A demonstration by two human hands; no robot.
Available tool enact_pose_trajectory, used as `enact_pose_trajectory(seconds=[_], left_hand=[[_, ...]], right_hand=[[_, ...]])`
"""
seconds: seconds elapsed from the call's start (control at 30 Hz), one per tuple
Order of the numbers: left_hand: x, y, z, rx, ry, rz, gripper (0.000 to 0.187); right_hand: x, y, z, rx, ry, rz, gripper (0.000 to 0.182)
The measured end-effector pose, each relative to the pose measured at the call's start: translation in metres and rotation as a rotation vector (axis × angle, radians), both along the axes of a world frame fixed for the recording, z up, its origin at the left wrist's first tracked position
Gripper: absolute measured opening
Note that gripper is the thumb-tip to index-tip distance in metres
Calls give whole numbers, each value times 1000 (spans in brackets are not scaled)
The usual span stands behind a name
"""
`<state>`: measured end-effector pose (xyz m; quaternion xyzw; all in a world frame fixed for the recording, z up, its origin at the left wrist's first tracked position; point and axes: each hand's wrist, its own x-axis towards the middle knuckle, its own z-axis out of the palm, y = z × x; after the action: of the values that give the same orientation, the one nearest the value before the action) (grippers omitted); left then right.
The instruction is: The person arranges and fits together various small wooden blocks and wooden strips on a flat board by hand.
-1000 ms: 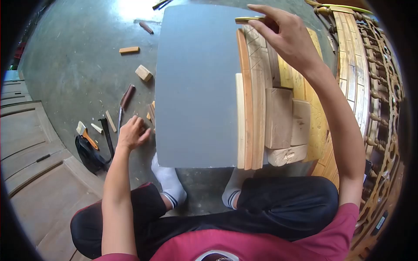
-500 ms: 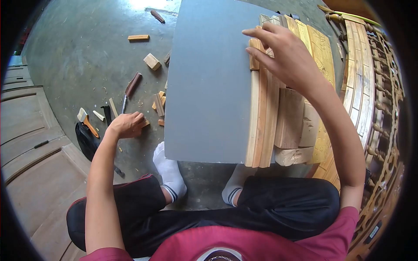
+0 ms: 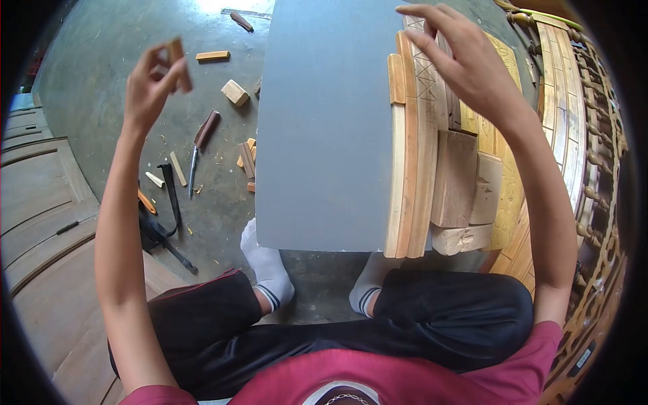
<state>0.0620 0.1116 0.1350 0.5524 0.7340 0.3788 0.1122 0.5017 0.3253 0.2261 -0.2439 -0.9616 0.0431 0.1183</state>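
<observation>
L hand (image 3: 150, 88) is up over the floor (image 3: 216, 148), well apart from the grey board (image 3: 324, 135), fingers narrow around a small wood pc (image 3: 181, 64). R hand (image 3: 466, 57) is open, thumb & index spread wide, above the far right part of the board; no pc visible in its grip. Short block (image 3: 397, 79) lies on the board, touching the far end of the pale strip (image 3: 395, 175) & alongside the orange strip (image 3: 409, 155).

Vs. 0.5 s ago: L hand was down at the floor nr the chisel (image 3: 198, 145); now it's lifted w/ the wood pc. R hand was right by the short block, now a bit farther up & right; block looks to be in the same spot vs. the strips.

L hand & its pc are motion-blurred; prob. one pc, approx. rectangular, but exact shape is hard to tell. R hand hides pt. of the wood behind it. Only the orange handle (image 3: 146, 202) of the brush shows; L forearm covers the rest, plus pt. of the black bag (image 3: 152, 228).
</observation>
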Motion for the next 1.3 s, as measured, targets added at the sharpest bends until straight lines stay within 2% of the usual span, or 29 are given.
enact_pose_trajectory(seconds=[0.07,0.13,0.17,0.2,0.23,0.27,0.4,0.47,0.57,0.7,0.8,0.9,1.07,1.13,1.23,1.3], left_hand=[[39,39,33,-44,-198,-88,72],[84,71,42,-32,-232,-242,65],[100,86,47,-243,-243,-294,73],[150,95,80,-273,-282,-194,56],[167,104,86,-333,-242,-280,63],[177,117,78,-363,-164,-261,65],[203,151,57,-212,19,-271,54],[213,155,57,-161,50,-230,50],[216,170,48,-219,-76,-294,46],[219,171,45,-187,-43,-327,44],[221,169,41,-146,-53,-313,42],[223,170,38,-139,-85,-323,40],[220,174,29,-73,-33,-349,40],[220,173,30,-101,-106,-353,40],[218,172,32,-123,-66,-337,41],[216,169,39,-138,-84,-339,41]], right_hand=[[-7,-1,7,-150,85,-114,37],[-14,-5,25,-296,87,-208,34],[-9,2,19,-278,76,-198,35],[0,13,3,-261,66,-185,36],[4,20,-8,-247,57,-172,37],[4,20,-12,-234,70,-174,36],[8,20,-15,-142,30,-136,36],[1,15,-2,-236,52,-149,34],[-3,20,-4,-280,64,-135,34],[-11,13,-3,-112,116,-73,35],[-23,17,6,-235,-8,-113,39],[-25,30,-15,-53,-75,-111,44],[-23,37,-25,-43,-111,-152,50],[-24,42,-29,-56,-162,-172,51],[-24,42,-23,-147,-135,-190,49],[-21,46,-26,-106,-88,-204,47]])
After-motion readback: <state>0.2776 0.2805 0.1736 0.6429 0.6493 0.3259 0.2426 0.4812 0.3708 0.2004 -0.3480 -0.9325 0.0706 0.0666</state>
